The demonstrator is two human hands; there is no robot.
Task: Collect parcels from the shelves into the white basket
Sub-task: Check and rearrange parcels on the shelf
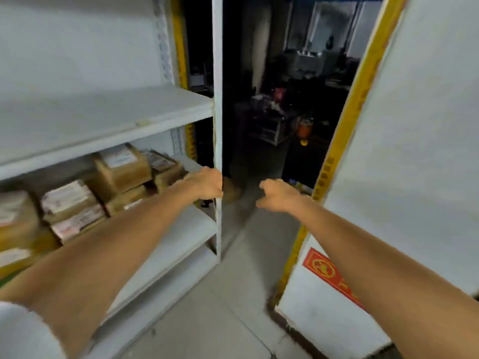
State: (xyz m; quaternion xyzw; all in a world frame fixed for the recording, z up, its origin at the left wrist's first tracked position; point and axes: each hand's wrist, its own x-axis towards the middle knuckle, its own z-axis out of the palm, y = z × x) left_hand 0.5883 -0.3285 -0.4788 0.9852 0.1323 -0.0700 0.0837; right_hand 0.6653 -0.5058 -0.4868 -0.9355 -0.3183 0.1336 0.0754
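several parcels [121, 169], white shelves [103, 117], grey floor [233, 294]

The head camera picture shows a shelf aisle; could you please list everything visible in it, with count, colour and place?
shelving unit: one, white, left side
parcels: several, too blurred to count exactly, brown with white labels, on the middle shelf at left
end panel: one, white with a yellow edge, right side
sticker: one, red with yellow print, low on the end panel
floor: light grey tiles, between the two units
back room: dark and cluttered, too dim to itemise
white basket: none in view
sleeve: one, white, lower left corner
left hand: at the shelving unit's front post, grip unclear
right hand: loosely curled, holding nothing, over the aisle
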